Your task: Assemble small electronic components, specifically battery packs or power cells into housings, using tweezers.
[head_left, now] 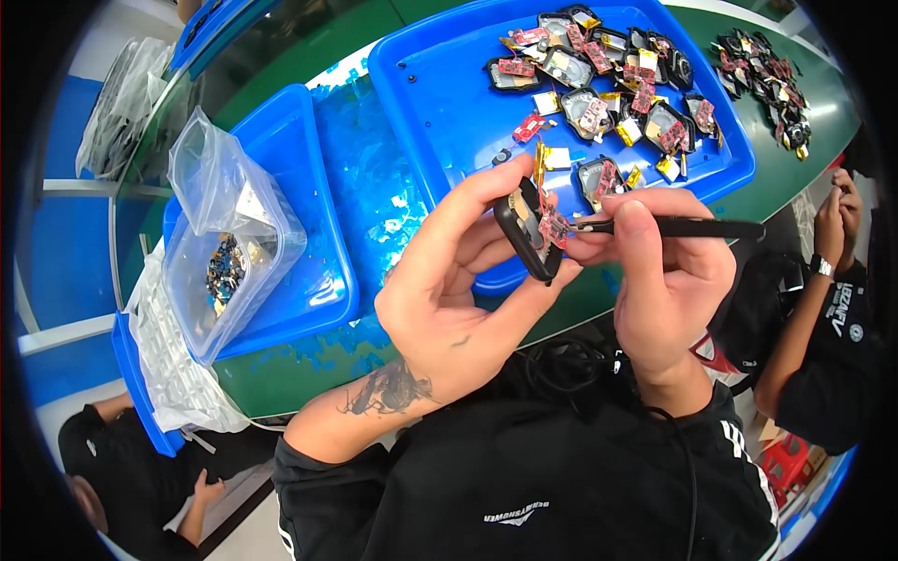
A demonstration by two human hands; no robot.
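Observation:
My left hand (458,299) grips a small black device housing (513,232) by its edges, tilted up over the near rim of a big blue tray (412,103). A red circuit board (555,229) hangs out of the housing's open side, with a yellow-taped strip above it. Between the thumb and fingers of my right hand (669,271) is a pair of black tweezers (716,227), lying nearly level. Their metal tip points left and meets the circuit board. Similar open housings (566,67) with red boards and silver battery cells lie in the tray's far and right parts.
To the left, a clear plastic box (281,220) of small dark parts stands in a smaller blue tray (327,290). More device parts (767,89) are heaped on the green table (828,112) at far right. A co-worker's arms (809,280) are at right; another person (122,467) is lower left.

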